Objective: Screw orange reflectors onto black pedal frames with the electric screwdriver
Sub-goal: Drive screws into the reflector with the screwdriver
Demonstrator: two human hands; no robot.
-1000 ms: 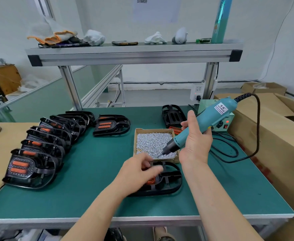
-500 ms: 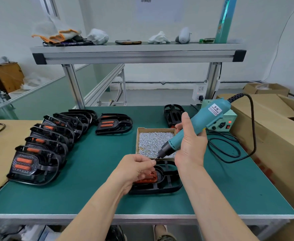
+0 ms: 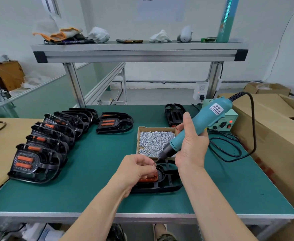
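**Head view, screw-loading step.** The right hand [image 3: 191, 148] is wrapped round the barrel of the teal electric screwdriver [image 3: 201, 126], thumb lying up along the body. The tool's long axis slopes from upper right, where its black cable leaves, down to lower left, so the bit points at the left hand [image 3: 135, 171]. The left hand is curled, thumb and forefinger pinched on what appears to be a small silver screw [image 3: 154, 164]. The screw is either touching the bit tip or just short of it; the view does not settle which. Beneath both hands the black plastic pedal frame [image 3: 168, 181] lies flat on the green table mat [image 3: 90, 185]. The orange reflector [image 3: 148, 179] is seated in the frame's left half and partly hidden by the left hand. The open cardboard tray of silver screws [image 3: 155, 141] sits just beyond the frame. A row of finished black pedals [image 3: 38, 153] stands well apart at the left.

**Judgement:** the screw is probably being set on the bit. The coming move would then be a short drop of the bit onto the reflector, which lies below and slightly left of the tip, nearer the left hand than the right
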